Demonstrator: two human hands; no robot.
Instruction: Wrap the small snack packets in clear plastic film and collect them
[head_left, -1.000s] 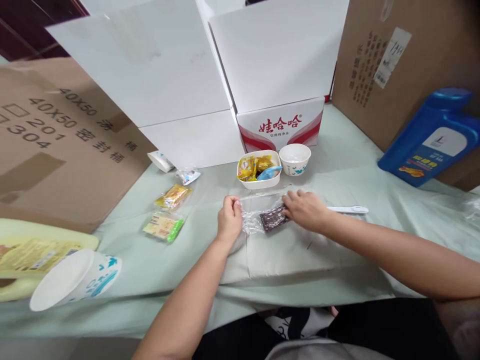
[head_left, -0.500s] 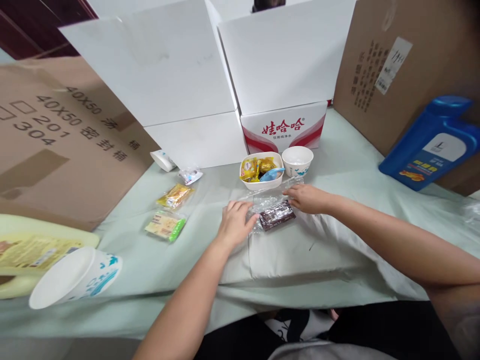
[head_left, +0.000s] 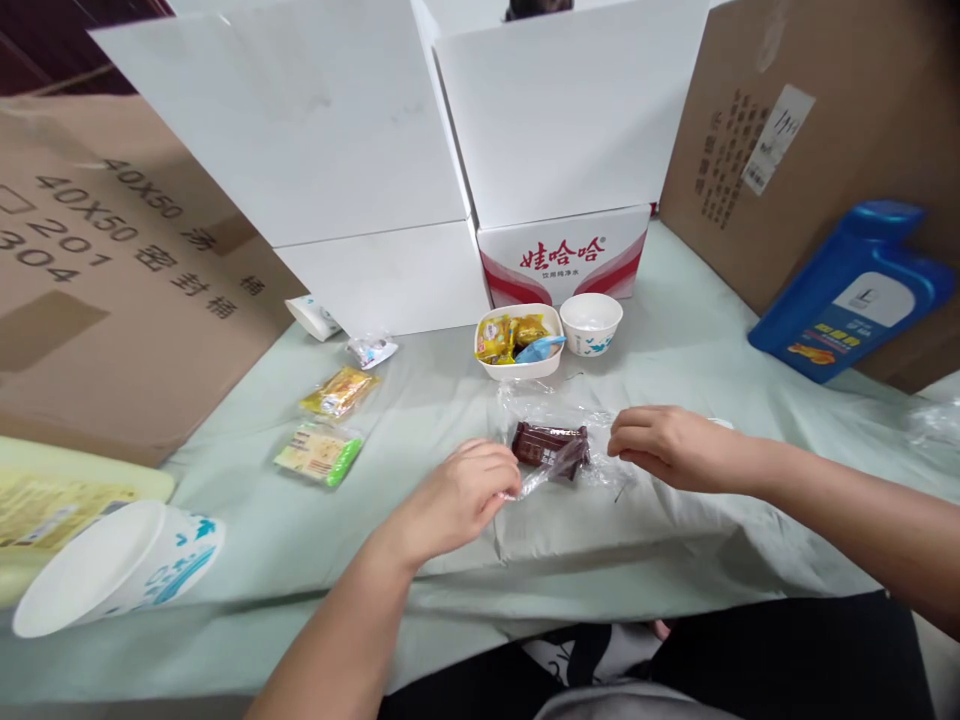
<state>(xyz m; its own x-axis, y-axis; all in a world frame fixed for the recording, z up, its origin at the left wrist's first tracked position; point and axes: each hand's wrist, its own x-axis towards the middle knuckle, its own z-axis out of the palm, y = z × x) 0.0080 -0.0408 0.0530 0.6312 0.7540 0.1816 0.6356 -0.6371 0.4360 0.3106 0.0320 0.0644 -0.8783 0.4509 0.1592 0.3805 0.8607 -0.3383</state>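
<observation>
A dark brown snack packet [head_left: 551,447] lies on the cloth with clear plastic film [head_left: 544,405] under and around it. To its left, my left hand [head_left: 474,490] pinches the near edge of the film between thumb and fingers, pulling a fold up over the packet's lower side. My right hand [head_left: 660,445] is at the packet's right with its fingers curled together at the film's right edge. Just beyond the film stand a white tub [head_left: 519,370] holding yellow-wrapped snacks and a blue packet, and a paper bowl [head_left: 591,325].
On the left lie a green-edged snack packet [head_left: 319,455], a golden one [head_left: 339,390] and a small white one [head_left: 371,350]. A paper cup [head_left: 135,560] lies tipped near the front left. A blue bottle [head_left: 847,290] stands right. White boxes [head_left: 570,120] and cardboard boxes [head_left: 112,290] line the back.
Both hands have come nearer and the right hand has moved right. The left hand has closed on the film, and its near edge is now lifted over the brown packet.
</observation>
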